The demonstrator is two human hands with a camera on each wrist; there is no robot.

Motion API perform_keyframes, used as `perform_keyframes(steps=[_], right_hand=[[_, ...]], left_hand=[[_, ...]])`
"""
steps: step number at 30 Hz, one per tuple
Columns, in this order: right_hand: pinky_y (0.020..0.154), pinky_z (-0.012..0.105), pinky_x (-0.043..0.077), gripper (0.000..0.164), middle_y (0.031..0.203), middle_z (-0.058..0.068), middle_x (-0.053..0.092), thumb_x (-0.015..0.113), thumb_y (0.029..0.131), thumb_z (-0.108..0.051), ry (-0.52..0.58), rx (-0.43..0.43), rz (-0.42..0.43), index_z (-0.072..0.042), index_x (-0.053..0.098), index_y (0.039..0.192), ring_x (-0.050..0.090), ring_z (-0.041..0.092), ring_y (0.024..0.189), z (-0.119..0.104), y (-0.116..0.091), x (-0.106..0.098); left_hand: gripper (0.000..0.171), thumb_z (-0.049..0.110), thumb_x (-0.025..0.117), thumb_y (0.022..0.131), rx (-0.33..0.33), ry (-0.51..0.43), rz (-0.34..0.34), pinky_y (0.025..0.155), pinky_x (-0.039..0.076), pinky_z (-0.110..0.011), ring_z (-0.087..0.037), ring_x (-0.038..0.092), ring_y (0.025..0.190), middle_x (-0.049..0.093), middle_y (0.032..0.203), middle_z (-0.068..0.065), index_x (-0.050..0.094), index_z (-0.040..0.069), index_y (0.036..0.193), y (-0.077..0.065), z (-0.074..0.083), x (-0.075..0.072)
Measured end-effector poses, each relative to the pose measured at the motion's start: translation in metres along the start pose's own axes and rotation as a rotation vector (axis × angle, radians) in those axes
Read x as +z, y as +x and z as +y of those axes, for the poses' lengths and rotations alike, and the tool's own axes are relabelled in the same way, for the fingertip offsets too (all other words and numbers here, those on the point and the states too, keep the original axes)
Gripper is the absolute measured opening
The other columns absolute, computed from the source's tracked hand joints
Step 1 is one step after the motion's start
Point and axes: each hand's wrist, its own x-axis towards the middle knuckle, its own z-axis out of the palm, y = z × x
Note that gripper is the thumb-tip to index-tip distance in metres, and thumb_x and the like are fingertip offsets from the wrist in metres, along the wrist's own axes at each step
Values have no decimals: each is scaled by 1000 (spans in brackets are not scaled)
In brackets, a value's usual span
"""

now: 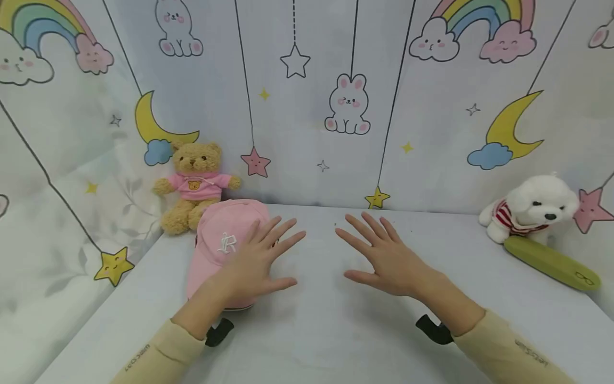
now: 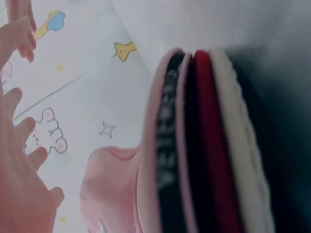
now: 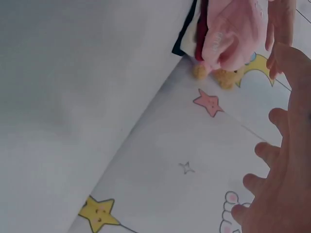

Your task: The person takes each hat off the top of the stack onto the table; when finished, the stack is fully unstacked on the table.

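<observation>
My left hand (image 1: 251,261), fingers spread and straight, hovers palm down and overlaps the right side of a pink baseball cap (image 1: 211,261) in the head view. White embroidered lettering marks the cap's front. In the left wrist view the cap (image 2: 109,179) shows side-on, with black, red (image 2: 214,141), cream (image 2: 238,141) and dark edges layered against it. Across from it my right hand (image 1: 395,261) is held over the white table with its fingers spread, holding nothing. The cap also appears at the top of the right wrist view (image 3: 235,34).
Behind the cap a teddy bear (image 1: 196,181) in a pink top leans by the back cloth. A white plush dog (image 1: 537,205) sits at the right, behind a green glasses case (image 1: 551,263). The white tabletop (image 1: 316,330) meets a cartoon-printed backdrop (image 1: 297,117).
</observation>
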Motion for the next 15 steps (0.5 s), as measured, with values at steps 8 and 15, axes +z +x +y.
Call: perform_keyframes(steps=[8, 15], right_hand=[[118, 60, 9, 80, 168, 5, 12, 56, 98, -58, 47, -49, 50, -26, 23, 162, 9, 34, 152, -15, 29, 4], [118, 57, 12, 77, 167, 7, 17, 56, 99, -54, 137, -61, 91, -22, 24, 162, 15, 33, 151, -25, 54, 4]], left_hand=[[93, 53, 75, 84, -5, -38, 137, 113, 15, -68, -34, 18, 150, 19, 166, -2, 29, 23, 159, -8, -17, -10], [94, 40, 82, 78, -46, -127, 274, 116, 21, -56, -33, 26, 147, 30, 162, -7, 36, 15, 156, -26, -33, -17]])
